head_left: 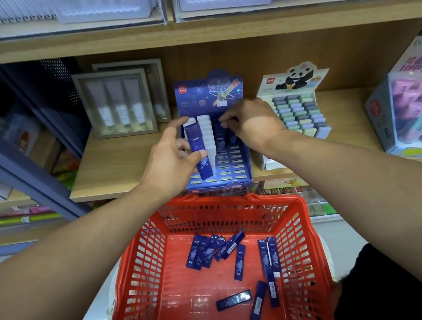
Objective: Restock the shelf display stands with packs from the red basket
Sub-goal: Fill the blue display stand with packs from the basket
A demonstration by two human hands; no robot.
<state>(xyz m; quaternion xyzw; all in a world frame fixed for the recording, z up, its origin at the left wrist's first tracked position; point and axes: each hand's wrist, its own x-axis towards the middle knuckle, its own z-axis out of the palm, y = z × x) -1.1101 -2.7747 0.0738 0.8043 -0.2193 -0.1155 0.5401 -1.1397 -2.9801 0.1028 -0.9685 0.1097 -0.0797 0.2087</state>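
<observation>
My left hand [175,159] grips one slim blue pack [198,152] between thumb and fingers, holding it tilted over the left side of the blue display stand [214,143] on the wooden shelf [113,159]. My right hand [249,122] reaches into the stand from the right, its fingers curled down among the packs in the back rows (whether they pinch one I cannot tell, since the fingertips are hidden behind the knuckles). The stand's back rows hold white packs [206,133] and a few dark ones, and its front slots show bare. Below the shelf edge sits the red basket [143,262], with more blue packs [208,251] scattered loose on its floor, a cluster toward the back left and others along the right side. Just right of the blue stand is a panda-topped stand [297,111] filled with pastel pieces, and to the left a grey framed box [116,105] holds three pale tubes.
</observation>
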